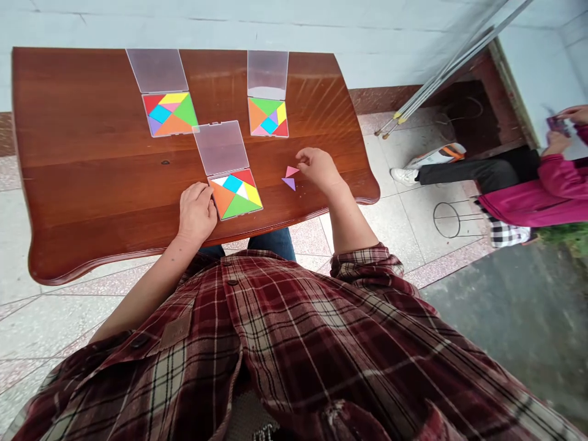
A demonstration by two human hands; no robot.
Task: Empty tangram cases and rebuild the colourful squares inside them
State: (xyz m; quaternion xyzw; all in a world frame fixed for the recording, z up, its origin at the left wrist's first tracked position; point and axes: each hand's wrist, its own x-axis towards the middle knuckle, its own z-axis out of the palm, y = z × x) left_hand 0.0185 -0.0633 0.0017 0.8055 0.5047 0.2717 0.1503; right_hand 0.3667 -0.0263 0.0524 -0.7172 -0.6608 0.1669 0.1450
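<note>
Nearest me on the table lies a tangram box (239,209), its clear lid folded back. Orange, green, yellow, red and blue pieces lie in it, with white gaps at the upper left and middle. Against its left edge rests my left hand (196,211), fingers loosely bent on the tabletop, not wrapped round the box. To the right, a pink triangle (292,171) and a purple triangle (289,183) lie loose on the wood. My right hand (318,168) is just right of the pink triangle, fingers curled but apart, with nothing visible between them.
Two filled tangram boxes, one at the back left (169,114) and one at the back right (267,117), have raised lids on the brown table (92,165). Crutches (413,98) lean by the wall. A person in a magenta top (523,199) sits at the right.
</note>
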